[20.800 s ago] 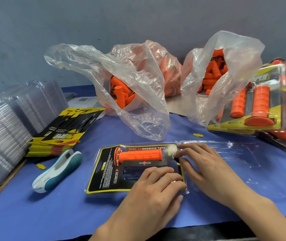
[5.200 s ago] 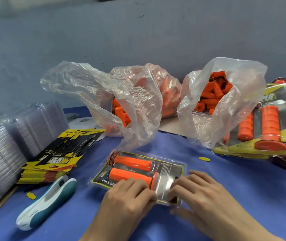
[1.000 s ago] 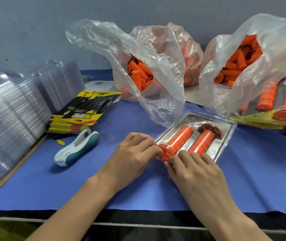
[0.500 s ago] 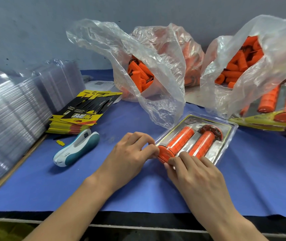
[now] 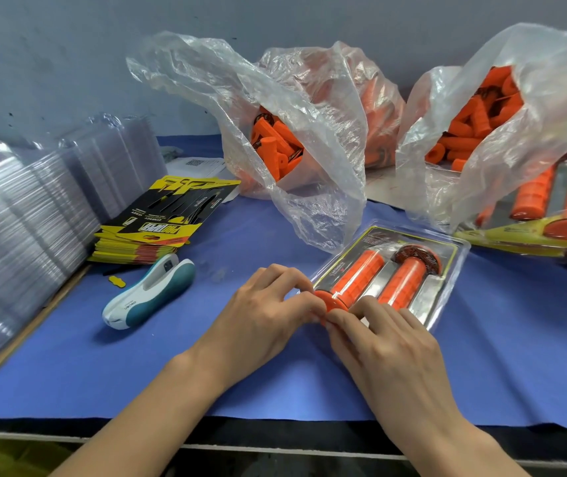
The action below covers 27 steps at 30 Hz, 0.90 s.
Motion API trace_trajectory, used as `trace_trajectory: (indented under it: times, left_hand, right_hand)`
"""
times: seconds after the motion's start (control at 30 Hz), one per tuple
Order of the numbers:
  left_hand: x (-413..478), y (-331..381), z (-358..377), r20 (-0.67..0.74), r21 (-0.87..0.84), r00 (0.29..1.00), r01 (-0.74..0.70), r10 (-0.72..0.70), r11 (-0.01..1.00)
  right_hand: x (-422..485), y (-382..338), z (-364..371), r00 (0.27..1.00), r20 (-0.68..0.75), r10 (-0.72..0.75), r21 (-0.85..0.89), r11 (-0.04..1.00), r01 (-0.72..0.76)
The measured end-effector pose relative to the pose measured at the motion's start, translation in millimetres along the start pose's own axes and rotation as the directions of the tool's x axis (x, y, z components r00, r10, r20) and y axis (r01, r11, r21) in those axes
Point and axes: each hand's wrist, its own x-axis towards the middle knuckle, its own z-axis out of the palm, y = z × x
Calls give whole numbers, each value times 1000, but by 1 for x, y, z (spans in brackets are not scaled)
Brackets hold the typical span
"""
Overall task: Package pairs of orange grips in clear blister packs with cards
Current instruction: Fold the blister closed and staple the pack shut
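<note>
Closed blister pack (image 5: 392, 273) holds two orange grips (image 5: 357, 277) diagonally.

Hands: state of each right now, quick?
Left hand: fingertips pinched on the near end of the blister pack.
Right hand: fingers pressing that same near edge; full grip cannot be told.

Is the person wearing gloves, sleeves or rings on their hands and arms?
No. The left hand and the right hand are both bare, with no gloves. No ring shows on the fingers, and no watch or bracelet shows at either wrist. Both forearms are uncovered as far as the picture shows them, so no sleeve is in view. The fingernails are short and plain.
</note>
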Motion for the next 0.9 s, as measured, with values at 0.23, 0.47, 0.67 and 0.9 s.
trace_trajectory:
  times: [0.23, 0.47, 0.67, 0.9]
  left_hand:
    - [1, -1, 0, -5, 133, 1000, -21, 22, 991]
    - [0, -1, -4, -14, 150, 1000, -6, 8, 989]
    - [-2, -9, -9, 53, 173, 998, 37, -46, 984]
    - [-5, -4, -8, 80, 24, 993, 84, -85, 996]
  right_hand:
    - [0, 0, -1, 1000, 1, -7, 0, 1000, 7]
    - [0, 0, -3, 1000, -8, -18, -39, 999, 18]
    - [0, 1, -4, 996, -15, -94, -88, 992, 92]
    - [-1, 1, -2, 998, 4, -57, -72, 996, 57]
